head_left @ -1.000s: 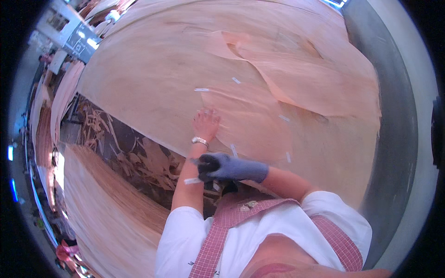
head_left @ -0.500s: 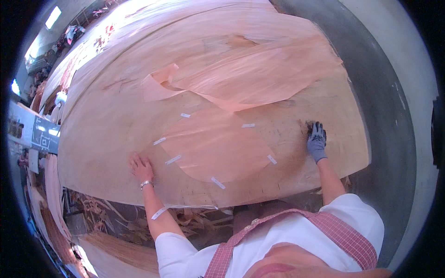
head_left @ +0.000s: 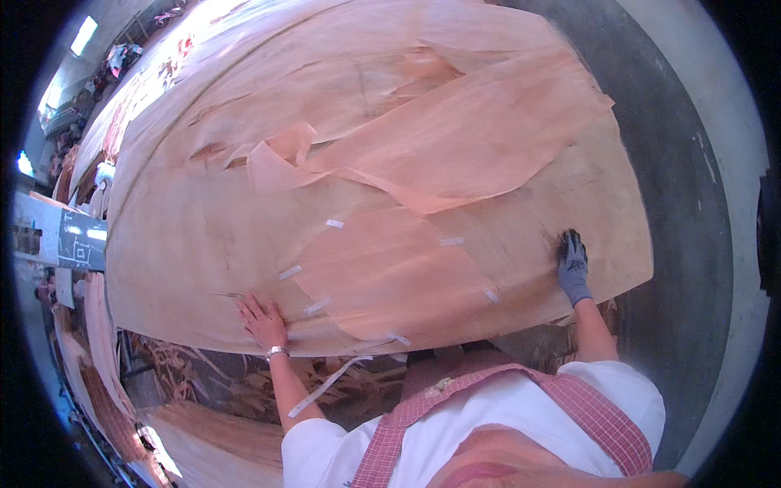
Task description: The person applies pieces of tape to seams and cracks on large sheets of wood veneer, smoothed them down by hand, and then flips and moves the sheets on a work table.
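A broad, thin sheet of wood veneer (head_left: 195, 244) lies before me on a stack. A pinkish veneer patch (head_left: 399, 276) sits on it, with several short white tape pieces (head_left: 317, 306) around its rim. My bare left hand (head_left: 263, 323), a band at its wrist, rests flat with fingers spread on the sheet, left of the patch near the front edge. On the right, my right hand (head_left: 573, 267) in a grey glove with dark fingertips lies on the sheet, fingers stretched forward. Neither hand holds anything visible. Beyond the patch lies a loose, curled pink veneer piece (head_left: 455, 146).
Veneer scraps (head_left: 220, 366) litter the space under the front edge. A long white tape strip (head_left: 333, 384) hangs by my left forearm. More veneer stacks (head_left: 211, 435) stand at lower left, near a board with chalk marks (head_left: 83, 244). Grey floor (head_left: 683, 203) runs along the right.
Both hands have moved toward me and slightly right. The taped sheet has slid with them, bringing the patch closer to the front edge; ragged folds show farther back.
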`<state>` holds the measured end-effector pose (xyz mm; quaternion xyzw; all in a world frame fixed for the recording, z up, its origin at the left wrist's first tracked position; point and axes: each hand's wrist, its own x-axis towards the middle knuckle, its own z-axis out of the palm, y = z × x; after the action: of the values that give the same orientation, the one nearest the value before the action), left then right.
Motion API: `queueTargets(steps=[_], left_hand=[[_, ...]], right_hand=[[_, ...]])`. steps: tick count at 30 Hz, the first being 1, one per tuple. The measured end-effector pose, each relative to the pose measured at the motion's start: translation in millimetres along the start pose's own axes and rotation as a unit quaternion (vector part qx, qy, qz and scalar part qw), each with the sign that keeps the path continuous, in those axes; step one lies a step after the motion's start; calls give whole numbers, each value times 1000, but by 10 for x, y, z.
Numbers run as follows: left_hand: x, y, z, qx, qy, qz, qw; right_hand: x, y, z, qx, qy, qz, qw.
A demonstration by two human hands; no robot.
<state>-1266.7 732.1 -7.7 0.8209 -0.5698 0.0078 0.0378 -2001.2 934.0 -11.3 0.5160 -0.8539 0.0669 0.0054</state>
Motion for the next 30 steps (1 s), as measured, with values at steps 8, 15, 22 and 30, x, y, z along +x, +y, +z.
queueTargets(steps=[8, 15, 22, 30], left_hand=[[-234, 130, -238, -14, -63, -38, 997], [902, 253, 26, -9, 15, -7, 1000], [1345, -144, 124, 48, 32, 5, 998], [865, 274, 217, 40, 44, 18, 998]], right_hand=[[-42, 194, -106, -3, -20, 23, 1000], [767, -61, 306, -33, 43, 78, 995], [650, -913, 435, -80, -1, 38, 996], [365, 126, 277, -23, 8, 57, 998]])
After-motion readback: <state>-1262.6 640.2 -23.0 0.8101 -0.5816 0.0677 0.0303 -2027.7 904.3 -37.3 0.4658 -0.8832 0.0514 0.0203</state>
